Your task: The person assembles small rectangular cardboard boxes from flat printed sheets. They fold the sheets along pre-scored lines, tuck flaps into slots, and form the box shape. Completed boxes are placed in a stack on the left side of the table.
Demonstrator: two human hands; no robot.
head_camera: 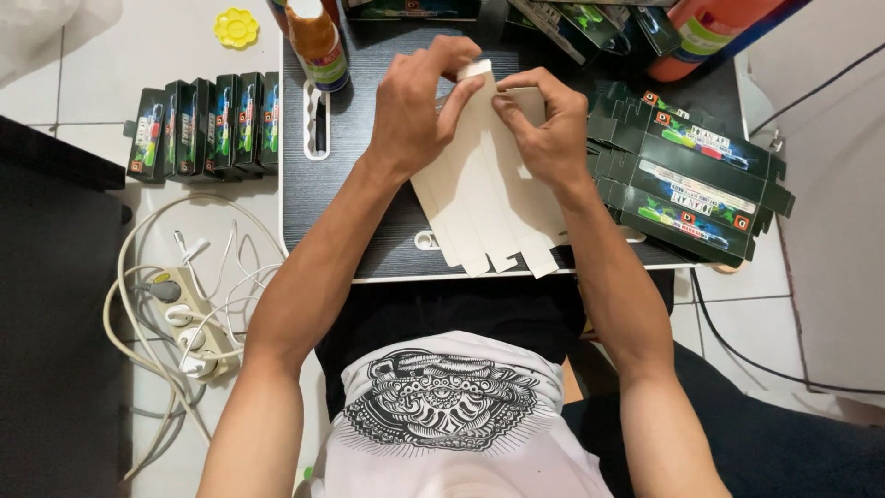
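Cardboard box blank (489,198), white side up, centre frame on dark table (369,221); pinched at top flap by left hand (415,111) and right hand (544,129); flat box stack (691,175) at right.

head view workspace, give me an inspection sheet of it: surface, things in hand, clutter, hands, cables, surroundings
surface: small dark wood-grain table, crowded at its far edge.
job's things: flat white unfolded cardboard carton blank, held by both hands at its top flap.
clutter: stack of flat dark printed cartons on the right; row of folded dark boxes on the floor; orange bottle; yellow flower-shaped lid.
grippers: left hand and right hand both pinch the blank.
cables: white power strip with tangled white cords; black cable at right.
surroundings: white tiled floor.
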